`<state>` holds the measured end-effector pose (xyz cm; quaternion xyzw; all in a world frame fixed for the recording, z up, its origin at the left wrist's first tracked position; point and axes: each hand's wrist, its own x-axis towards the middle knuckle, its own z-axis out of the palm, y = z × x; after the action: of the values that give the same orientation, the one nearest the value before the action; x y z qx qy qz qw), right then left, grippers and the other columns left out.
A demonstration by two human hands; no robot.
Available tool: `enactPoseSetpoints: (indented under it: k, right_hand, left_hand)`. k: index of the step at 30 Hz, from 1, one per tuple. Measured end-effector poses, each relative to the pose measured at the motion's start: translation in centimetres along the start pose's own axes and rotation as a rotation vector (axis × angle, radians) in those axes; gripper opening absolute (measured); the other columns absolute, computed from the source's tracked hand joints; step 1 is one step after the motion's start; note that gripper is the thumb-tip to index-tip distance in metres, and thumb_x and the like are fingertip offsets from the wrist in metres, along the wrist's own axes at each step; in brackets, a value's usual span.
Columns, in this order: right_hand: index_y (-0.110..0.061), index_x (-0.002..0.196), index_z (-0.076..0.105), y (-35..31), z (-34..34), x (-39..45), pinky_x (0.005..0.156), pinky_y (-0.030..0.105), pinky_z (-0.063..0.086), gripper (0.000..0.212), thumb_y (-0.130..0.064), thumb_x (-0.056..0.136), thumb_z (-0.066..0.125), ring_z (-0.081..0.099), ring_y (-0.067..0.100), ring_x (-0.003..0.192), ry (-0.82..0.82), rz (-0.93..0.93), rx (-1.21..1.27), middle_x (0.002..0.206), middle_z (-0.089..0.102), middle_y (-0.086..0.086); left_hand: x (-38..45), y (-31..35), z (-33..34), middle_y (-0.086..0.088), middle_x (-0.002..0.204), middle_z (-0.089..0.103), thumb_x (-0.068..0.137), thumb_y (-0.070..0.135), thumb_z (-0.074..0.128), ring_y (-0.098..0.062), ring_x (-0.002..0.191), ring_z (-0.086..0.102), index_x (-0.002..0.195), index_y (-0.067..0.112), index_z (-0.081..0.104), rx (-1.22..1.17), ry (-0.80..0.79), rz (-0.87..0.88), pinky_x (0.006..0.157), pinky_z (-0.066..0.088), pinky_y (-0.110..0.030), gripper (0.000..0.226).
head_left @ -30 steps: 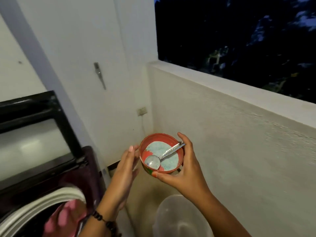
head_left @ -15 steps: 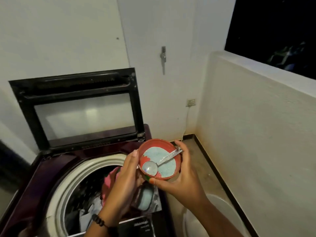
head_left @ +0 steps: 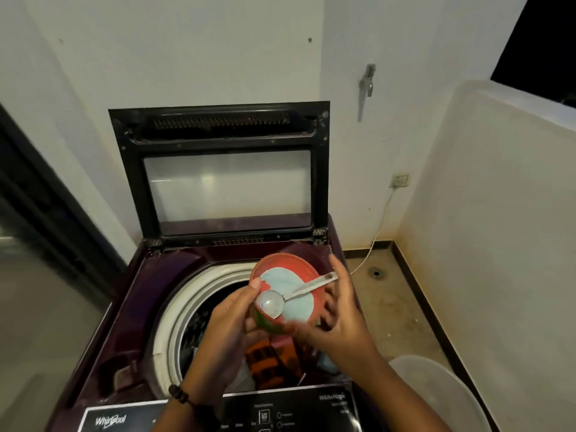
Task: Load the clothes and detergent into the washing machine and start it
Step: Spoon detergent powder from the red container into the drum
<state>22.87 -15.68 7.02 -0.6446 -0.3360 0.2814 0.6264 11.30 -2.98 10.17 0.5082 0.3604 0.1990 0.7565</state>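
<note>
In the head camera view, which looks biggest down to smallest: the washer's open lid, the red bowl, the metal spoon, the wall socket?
As they look in this view:
1. Open lid
2. Red bowl, though it is nearest the camera, which inflates it
3. Metal spoon
4. Wall socket

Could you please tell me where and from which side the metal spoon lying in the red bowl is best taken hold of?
Pinch the spoon at the free end of its flat handle, coming from the right. That end juts past the red bowl rim beside the right hand fingers, while the spoon's scoop lies low at the near-left rim by the left hand, which cups the bowl.
</note>
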Motion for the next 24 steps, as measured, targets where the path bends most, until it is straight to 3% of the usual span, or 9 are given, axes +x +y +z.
enactPoseSetpoints:
  k: [3, 5, 7, 10, 13, 17, 19, 22, 24]
  right_hand:
    - [-0.028, 0.142, 0.034, 0.5, 0.6, 0.8, 0.087, 0.03, 0.057, 0.079, -0.024, 0.076, 0.077, 0.067, 0.015, 0.104, 0.116, 0.14, 0.167, 0.116, 0.067, 0.005]
    - [-0.011, 0.118, 0.064, 0.8, 1.1, 1.4, 0.07, 0.024, 0.058, 0.035, -0.013, 0.083, 0.069, 0.069, 0.02, 0.079, 0.166, 0.176, 0.198, 0.091, 0.073, 0.012]
    - [-0.006, 0.094, 0.073, 1.3, 2.0, 1.6, 0.059, 0.021, 0.053, 0.012, -0.011, 0.088, 0.065, 0.059, 0.02, 0.064, 0.177, 0.207, 0.228, 0.072, 0.069, 0.012]
    - [-0.002, 0.082, 0.071, 1.5, 2.9, 1.7, 0.05, 0.02, 0.044, 0.015, -0.013, 0.089, 0.064, 0.05, 0.016, 0.057, 0.2, 0.241, 0.283, 0.064, 0.062, 0.009]
    - [-0.002, 0.094, 0.07, 0.8, 3.5, 1.8, 0.046, 0.018, 0.041, 0.013, -0.008, 0.091, 0.058, 0.05, 0.012, 0.053, 0.222, 0.226, 0.394, 0.062, 0.06, 0.007]
    - [-0.005, 0.098, 0.067, -0.2, 3.5, 1.9, 0.051, 0.022, 0.046, 0.015, -0.005, 0.094, 0.052, 0.054, 0.017, 0.06, 0.198, 0.086, 0.367, 0.069, 0.063, 0.011]
    - [-0.009, 0.099, 0.069, -0.5, 3.6, 2.0, 0.057, 0.026, 0.049, 0.016, -0.012, 0.093, 0.054, 0.057, 0.021, 0.067, 0.174, 0.033, 0.309, 0.077, 0.067, 0.012]
    - [-0.017, 0.099, 0.071, -0.6, 3.9, 1.8, 0.066, 0.041, 0.053, 0.019, -0.022, 0.091, 0.055, 0.062, 0.026, 0.076, 0.142, -0.014, 0.193, 0.087, 0.07, 0.016]
    - [-0.015, 0.098, 0.071, -0.4, 4.1, 1.6, 0.064, 0.035, 0.057, 0.02, -0.022, 0.091, 0.054, 0.065, 0.023, 0.077, 0.128, -0.032, 0.145, 0.089, 0.071, 0.016]
  left_hand:
    - [0.7, 0.2, -2.0, -0.017, 0.097, 0.074, 0.079, 0.042, 0.058, -0.028, 0.079, 0.072, 0.108, 0.007, 0.067, -0.034, 0.029, 0.008, 0.067, 0.06, -0.039, 0.047]
    - [1.0, 0.3, -2.9, -0.015, 0.096, 0.075, 0.084, 0.041, 0.057, -0.025, 0.077, 0.073, 0.108, 0.009, 0.067, -0.028, 0.032, 0.015, 0.062, 0.058, -0.036, 0.042]
    - [1.1, 0.3, -3.7, -0.013, 0.094, 0.075, 0.091, 0.039, 0.054, -0.023, 0.077, 0.073, 0.107, 0.011, 0.068, -0.021, 0.035, 0.007, 0.061, 0.057, -0.034, 0.035]
    - [1.5, 0.2, -4.7, -0.01, 0.096, 0.075, 0.092, 0.04, 0.054, -0.023, 0.083, 0.073, 0.105, 0.015, 0.069, 0.001, 0.081, 0.002, 0.059, 0.057, -0.033, 0.031]
    - [2.0, 0.3, -6.0, -0.004, 0.098, 0.073, 0.091, 0.037, 0.057, -0.02, 0.09, 0.071, 0.1, 0.019, 0.072, 0.053, 0.129, 0.048, 0.059, 0.056, -0.033, 0.025]
    - [2.3, 0.4, -7.0, 0.01, 0.064, 0.067, 0.093, 0.025, 0.058, -0.003, 0.054, 0.062, 0.091, 0.01, 0.068, 0.18, 0.094, 0.092, 0.043, 0.046, -0.02, 0.018]
    - [2.7, 0.4, -7.5, 0.007, 0.061, 0.06, 0.091, 0.029, 0.062, -0.006, 0.051, 0.057, 0.09, 0.005, 0.068, 0.279, 0.057, 0.108, 0.043, 0.044, -0.021, 0.025]
    - [3.4, 0.6, -8.2, 0.004, 0.058, 0.051, 0.078, 0.055, 0.066, -0.011, 0.051, 0.049, 0.082, 0.004, 0.065, 0.464, 0.006, 0.157, 0.044, 0.039, -0.025, 0.051]
    - [3.6, 0.8, -8.2, 0.002, 0.055, 0.048, 0.075, 0.057, 0.065, -0.011, 0.046, 0.045, 0.077, 0.0, 0.06, 0.494, -0.019, 0.16, 0.041, 0.036, -0.023, 0.057]
